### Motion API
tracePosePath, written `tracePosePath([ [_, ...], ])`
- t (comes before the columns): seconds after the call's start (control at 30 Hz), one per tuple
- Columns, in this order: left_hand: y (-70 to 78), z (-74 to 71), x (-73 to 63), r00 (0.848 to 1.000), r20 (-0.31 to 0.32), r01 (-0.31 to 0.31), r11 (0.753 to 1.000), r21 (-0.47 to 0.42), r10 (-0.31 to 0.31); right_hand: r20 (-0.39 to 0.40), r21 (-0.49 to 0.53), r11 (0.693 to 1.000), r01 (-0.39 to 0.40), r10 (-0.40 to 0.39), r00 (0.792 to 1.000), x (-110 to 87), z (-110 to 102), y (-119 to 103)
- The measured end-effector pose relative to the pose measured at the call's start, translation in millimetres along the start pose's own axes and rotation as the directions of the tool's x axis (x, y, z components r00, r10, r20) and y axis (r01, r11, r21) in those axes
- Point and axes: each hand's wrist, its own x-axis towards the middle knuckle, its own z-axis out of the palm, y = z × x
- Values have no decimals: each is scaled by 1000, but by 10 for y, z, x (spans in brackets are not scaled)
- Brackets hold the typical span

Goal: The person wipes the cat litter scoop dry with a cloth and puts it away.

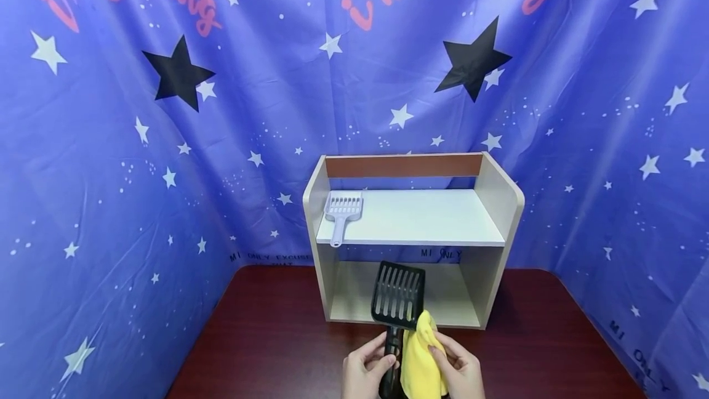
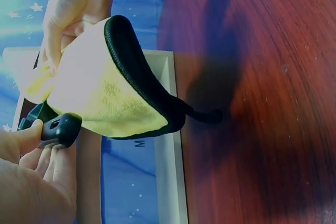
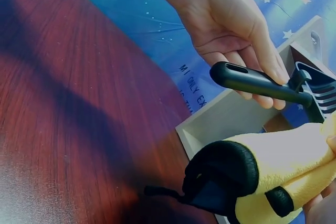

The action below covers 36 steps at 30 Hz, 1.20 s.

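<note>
My left hand (image 1: pixel 365 369) holds a black slotted litter scoop (image 1: pixel 399 293) by its handle, thumb on top, with the slotted head pointing up and away. In the right wrist view the scoop's handle (image 3: pixel 257 83) lies across the fingers of that hand. My right hand (image 1: pixel 461 369) pinches a yellow cloth (image 1: pixel 420 359) beside the scoop, and the cloth's upper end is at the lower right corner of the scoop's head. In the left wrist view the cloth (image 2: pixel 94 87) hangs down, showing a black edge and a thin black cord.
A two-tier shelf unit (image 1: pixel 410 217) stands at the back of the dark red wooden table (image 1: pixel 266 331). A pale grey litter scoop (image 1: pixel 342 214) lies on its upper board at the left. Blue star-printed curtains (image 1: pixel 266 109) surround the table.
</note>
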Motion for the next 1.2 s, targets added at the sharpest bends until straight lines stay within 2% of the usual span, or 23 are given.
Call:
tracePosePath([
  [0.3,-65,64,-8,1000,8,11,1000,-19,-11,13,-22,1000,10,-10,1000,-18,-15,14],
  [0.47,-63,70,-23,999,14,36,998,-59,-35,27,-76,997,-24,26,999,-42,26,18],
  [0.57,-57,76,-32,999,35,40,998,-58,-38,32,-195,981,-18,25,999,-61,48,35],
  [0.73,-73,75,-22,998,46,48,998,-33,-47,40,-361,932,27,-14,999,-67,48,42],
  [0.9,-77,32,17,999,30,28,998,-48,-27,17,-375,924,76,-76,997,-41,11,28],
  [1.07,-66,-56,30,1000,2,15,998,-58,-15,-24,-368,929,30,-42,999,24,-66,-1],
  [1.2,-67,-101,25,999,36,34,995,-89,-31,-68,-366,930,-12,-14,998,136,-162,-42],
])
